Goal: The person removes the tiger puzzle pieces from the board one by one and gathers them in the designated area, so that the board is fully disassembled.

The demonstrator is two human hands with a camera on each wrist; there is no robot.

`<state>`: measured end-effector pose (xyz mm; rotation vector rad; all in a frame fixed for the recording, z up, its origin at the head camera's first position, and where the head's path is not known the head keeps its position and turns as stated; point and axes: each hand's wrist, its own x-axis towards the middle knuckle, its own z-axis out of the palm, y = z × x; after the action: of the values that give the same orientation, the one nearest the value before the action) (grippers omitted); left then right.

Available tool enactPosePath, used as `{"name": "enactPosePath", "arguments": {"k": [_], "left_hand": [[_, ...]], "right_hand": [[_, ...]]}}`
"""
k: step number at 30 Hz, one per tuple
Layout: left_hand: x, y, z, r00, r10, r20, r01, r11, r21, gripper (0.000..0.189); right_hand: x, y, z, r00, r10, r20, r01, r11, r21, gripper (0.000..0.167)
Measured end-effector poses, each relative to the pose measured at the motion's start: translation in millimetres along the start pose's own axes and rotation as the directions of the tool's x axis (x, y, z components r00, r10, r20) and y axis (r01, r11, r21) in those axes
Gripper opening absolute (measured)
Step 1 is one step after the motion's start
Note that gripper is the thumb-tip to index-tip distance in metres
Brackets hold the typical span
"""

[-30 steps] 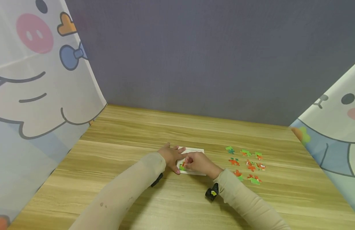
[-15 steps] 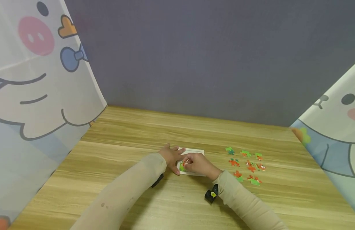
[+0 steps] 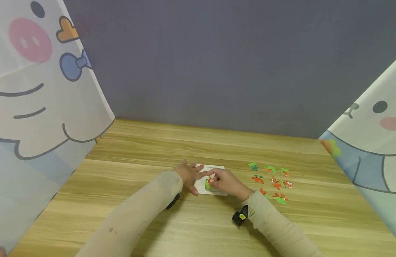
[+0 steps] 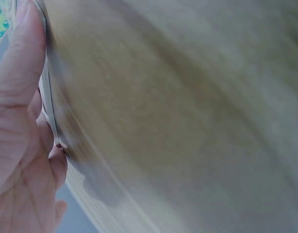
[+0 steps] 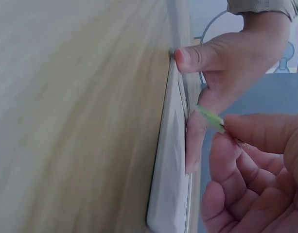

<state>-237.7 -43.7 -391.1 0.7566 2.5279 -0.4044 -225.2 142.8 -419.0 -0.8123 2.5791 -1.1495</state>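
In the head view a white puzzle tray (image 3: 213,193) lies on the table, partly covered by both hands. My left hand (image 3: 187,175) rests with spread fingers on its left side. The right wrist view has that left hand's thumb touching the tray's edge. Between thumb and forefinger, my right hand (image 3: 229,183) pinches a green and orange puzzle piece (image 3: 208,184). Seen from the right wrist, the piece (image 5: 210,118) is tilted and apart from the tray (image 5: 164,179). The left wrist view catches the left thumb (image 4: 22,63) along the tray's side.
Several loose orange and green puzzle pieces (image 3: 276,185) lie spaced out on the wooden table (image 3: 146,142), right of the tray. A grey wall (image 3: 211,64) stands behind, with cartoon-printed cloths at both sides.
The pinched piece has moved rightward from the tray's lower left corner, along with my right hand. My left hand keeps its place on the tray. The head view has shifted slightly.
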Motion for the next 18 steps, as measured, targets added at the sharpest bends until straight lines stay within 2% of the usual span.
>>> {"name": "enactPosePath", "arguments": {"k": [4,9,18], "left_hand": [[1.5,-1.2,1.9,1.000,0.002,-0.001,-0.002,1.000,-0.003,0.092],[4.6,-2.1,2.9,1.000,0.009,0.008,-0.009,1.000,-0.014,0.092],[5.3,-3.1,3.9,1.000,0.021,0.002,-0.020,0.999,-0.024,0.093]], "right_hand": [[-2.6,4,-4,0.999,0.043,0.007,-0.043,0.998,0.038,0.027],[-7.1,9,-10,0.999,0.038,0.001,-0.038,0.997,0.060,0.019],[-18.7,20,-23,0.999,0.051,-0.003,-0.050,0.994,0.097,0.021]]}}
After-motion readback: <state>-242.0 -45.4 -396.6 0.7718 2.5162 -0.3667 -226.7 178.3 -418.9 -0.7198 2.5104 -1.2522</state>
